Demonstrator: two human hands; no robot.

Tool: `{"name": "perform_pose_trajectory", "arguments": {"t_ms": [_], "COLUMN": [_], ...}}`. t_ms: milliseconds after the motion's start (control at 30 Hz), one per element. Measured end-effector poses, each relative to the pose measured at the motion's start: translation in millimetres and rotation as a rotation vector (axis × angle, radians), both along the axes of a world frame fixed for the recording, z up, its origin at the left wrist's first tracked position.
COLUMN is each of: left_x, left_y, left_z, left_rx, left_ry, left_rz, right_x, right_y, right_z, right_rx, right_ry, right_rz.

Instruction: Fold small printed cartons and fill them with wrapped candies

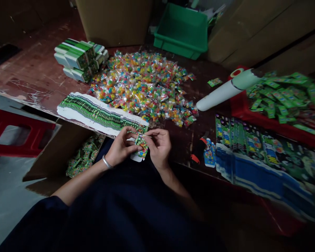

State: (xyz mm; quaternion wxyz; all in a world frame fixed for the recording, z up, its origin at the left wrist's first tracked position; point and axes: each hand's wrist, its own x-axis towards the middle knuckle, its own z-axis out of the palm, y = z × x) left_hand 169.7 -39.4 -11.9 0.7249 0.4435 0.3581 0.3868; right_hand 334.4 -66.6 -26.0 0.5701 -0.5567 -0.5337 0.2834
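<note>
No legible text, brand or number. Printing on the small carton (141, 146) at centre and the flat cartons (252, 147) at right is blurred.

Small packing workshop: worn table (36, 78) heaped with candy packets (144, 84), stacked flat cartons (99, 113), cardboard boxes (115, 19), green bin (182, 29) at far edge.

A small printed carton (141, 147) is held between the left hand (120, 148) and the right hand (159, 147), at the near edge of the table (36, 80). Just behind them a row of flat cartons (99, 115) is laid out. Behind that row a heap of candy packets (144, 84) is spread. Left of the heap, folded boxes (78, 59) are stacked. A bin (182, 29) is set behind the heap. To the right a tray (252, 117) is placed, and flat cards (252, 150) are fanned in front of it.
</note>
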Motion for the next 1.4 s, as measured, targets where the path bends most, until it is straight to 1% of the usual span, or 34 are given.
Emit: {"name": "perform_pose_trajectory", "arguments": {"t_ms": [100,200,300,400,500,633,700,767,900,1000,1033,1067,1100,1133,1167,1200,1233,1300,1400], "left_x": [-2.3,-6.4,-10.3,-12.4,-12.0,-9.3,-8.1,-7.2,-5.0,-3.1,-2.8,-2.8,-3.0,-3.3,-3.8,-4.2,-4.6,-4.9,-5.4], "left_y": [-0.6,0.1,1.2,1.5,1.2,1.6,2.1,2.2,0.1,-1.5,-1.5,-1.2,-0.6,0.3,1.4,2.5,3.6,5.5,7.2], "left_z": [1.4,1.9,2.0,2.5,3.4,3.7,3.4,3.2,2.7,1.6,1.0,0.5,0.0,-0.4,-0.6,-0.6,-0.4,0.7,3.5], "left_rx": [-0.001,0.053,0.119,0.151,0.152,0.148,0.134,0.103,0.042,0.036,0.042,0.047,0.051,0.055,0.06,0.063,0.06,0.02,-0.077], "left_ry": [0.015,0.064,0.112,0.132,0.136,0.123,0.086,0.046,0.034,0.036,0.042,0.052,0.068,0.09,0.116,0.137,0.147,0.128,0.067], "left_rz": [-0.017,-0.036,-0.062,-0.106,-0.117,-0.038,0.001,0.01,-0.016,-0.023,-0.016,-0.008,-0.001,0.002,0.002,-0.001,-0.004,-0.026,-0.074], "right_x": [5.5,13.5,21.4,26.6,26.3,20.3,17.9,16.7,19.8,33.3,41.2,50.7,61.6,73.2,84.8,95.8,105.6,120.3,131.2], "right_y": [4.4,10.1,17.7,24.5,25.1,14.0,6.8,1.0,-3.6,1.2,5.1,10.3,16.8,24.4,32.9,41.7,50.5,66.1,81.2], "right_z": [12.2,21.5,22.9,20.8,22.8,28.1,25.9,20.0,9.6,10.7,11.8,12.6,12.5,11.4,9.0,5.4,1.0,-9.3,-22.4], "right_rx": [-0.046,-0.186,-0.303,-0.337,-0.31,-0.158,-0.087,-0.049,-0.074,-0.141,-0.151,-0.15,-0.133,-0.085,-0.049,-0.044,-0.046,-0.041,-0.019], "right_ry": [0.019,0.122,0.207,0.237,0.199,0.052,-0.002,-0.031,0.021,0.029,-0.008,-0.076,-0.168,-0.285,-0.444,-0.622,-0.774,-0.976,-1.1], "right_rz": [0.128,0.186,0.225,0.247,0.234,0.18,0.18,0.192,0.25,0.346,0.355,0.33,0.266,0.08,-0.073,-0.122,-0.115,-0.075,-0.076]}}
